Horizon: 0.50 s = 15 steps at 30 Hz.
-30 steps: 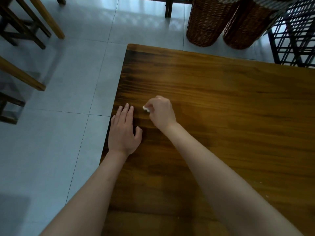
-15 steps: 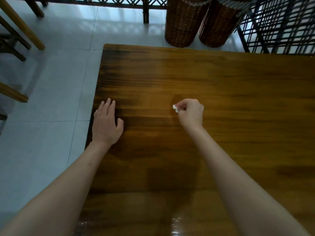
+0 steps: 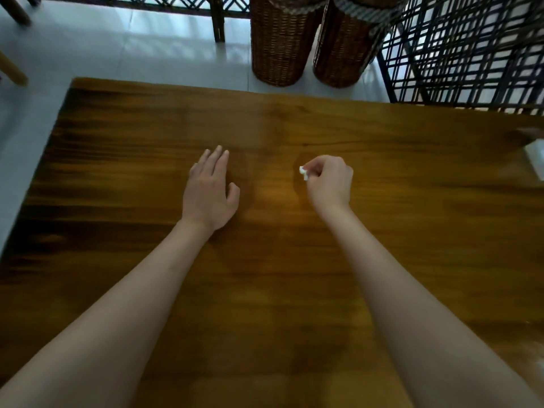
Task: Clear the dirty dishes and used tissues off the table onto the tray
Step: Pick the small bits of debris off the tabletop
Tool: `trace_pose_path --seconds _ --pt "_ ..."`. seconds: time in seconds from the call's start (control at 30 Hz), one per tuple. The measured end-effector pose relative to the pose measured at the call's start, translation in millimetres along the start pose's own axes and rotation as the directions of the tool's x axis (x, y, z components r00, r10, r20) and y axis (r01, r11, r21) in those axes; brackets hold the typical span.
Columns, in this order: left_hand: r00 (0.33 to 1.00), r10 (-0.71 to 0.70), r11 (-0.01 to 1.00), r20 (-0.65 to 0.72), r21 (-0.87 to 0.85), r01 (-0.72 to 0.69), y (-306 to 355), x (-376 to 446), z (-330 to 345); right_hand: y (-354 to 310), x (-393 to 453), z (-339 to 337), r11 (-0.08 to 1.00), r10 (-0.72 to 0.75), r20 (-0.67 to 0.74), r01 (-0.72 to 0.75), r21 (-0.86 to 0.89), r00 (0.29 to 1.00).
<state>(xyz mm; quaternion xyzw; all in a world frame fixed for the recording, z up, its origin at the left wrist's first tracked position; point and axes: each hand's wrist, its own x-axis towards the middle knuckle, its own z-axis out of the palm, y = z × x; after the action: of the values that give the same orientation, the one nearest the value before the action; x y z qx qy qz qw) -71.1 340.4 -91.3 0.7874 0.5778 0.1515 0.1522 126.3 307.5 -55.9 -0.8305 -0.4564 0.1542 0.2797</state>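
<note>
Both hands have travelled rightward along the bench point(image 3: 117, 172), away from its left edge toward the middle. Leftmost, the left hand point(image 3: 209, 192) lies flat, fingers straight, holding nothing. Beside it, apart, the right hand point(image 3: 330, 184) pinches a small white tissue scrap point(image 3: 303, 173) in curled fingers. No tray is in view; likely it is off right, with open wood between. A blurred pale object point(image 3: 534, 156) sits at the right edge.

Bare forearms; no sleeves or jewellery.
</note>
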Motion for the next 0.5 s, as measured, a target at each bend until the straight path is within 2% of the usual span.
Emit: trace_pose_path --seconds 0.17,0.33,0.43,0.5 --pt "0.999 0.050 0.999 0.013 0.016 -0.050 45.6 40.7 37.8 26.5 56.1 -9.2 1.000 -0.001 -0.007 0.001 0.022 1.000" --pt "1.000 0.003 0.997 0.008 0.083 -0.003 53.4 66.2 58.3 27.0 102.3 3.8 0.997 -0.007 -0.063 0.012 0.072 0.998" --pt "1.000 -0.011 0.995 0.005 0.096 0.010 55.3 66.6 60.4 24.4 124.7 13.6 0.991 0.089 -0.137 -0.074 0.110 0.987" --pt "1.000 -0.011 0.996 0.003 0.092 0.011 55.7 65.8 59.1 22.2 124.4 23.4 0.993 0.083 -0.114 -0.073 0.089 0.990"
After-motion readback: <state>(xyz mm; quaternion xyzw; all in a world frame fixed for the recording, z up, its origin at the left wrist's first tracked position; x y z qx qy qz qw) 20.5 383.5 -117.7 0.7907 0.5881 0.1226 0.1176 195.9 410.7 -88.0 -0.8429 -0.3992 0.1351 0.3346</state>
